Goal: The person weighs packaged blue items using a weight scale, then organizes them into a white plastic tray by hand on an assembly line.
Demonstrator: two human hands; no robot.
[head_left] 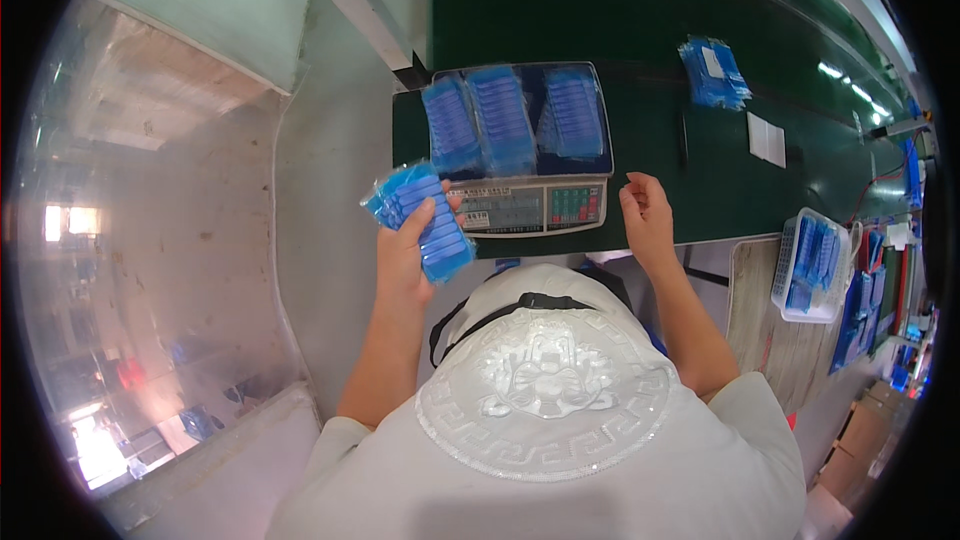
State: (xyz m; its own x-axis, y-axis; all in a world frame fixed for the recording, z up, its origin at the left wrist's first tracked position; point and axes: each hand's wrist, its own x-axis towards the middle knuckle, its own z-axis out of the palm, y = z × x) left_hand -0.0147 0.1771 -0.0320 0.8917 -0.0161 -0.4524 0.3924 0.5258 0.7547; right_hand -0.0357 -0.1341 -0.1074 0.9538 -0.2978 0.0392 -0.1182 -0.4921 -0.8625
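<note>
My left hand (pixel 402 248) holds a clear packet of blue pieces (pixel 420 215) just left of a weighing scale (pixel 525 205). On the scale's platform lie three more clear packets of blue pieces (pixel 515 120) side by side. My right hand (pixel 648 218) rests on the green belt's near edge to the right of the scale, fingers loosely curled and holding nothing.
The green conveyor belt (pixel 650 30) runs to the far right, carrying another blue packet (pixel 714 70) and a white card (pixel 767 140). A white basket of blue packets (pixel 810 265) stands on a wooden surface at right. A large clear plastic bag (pixel 160 240) fills the left.
</note>
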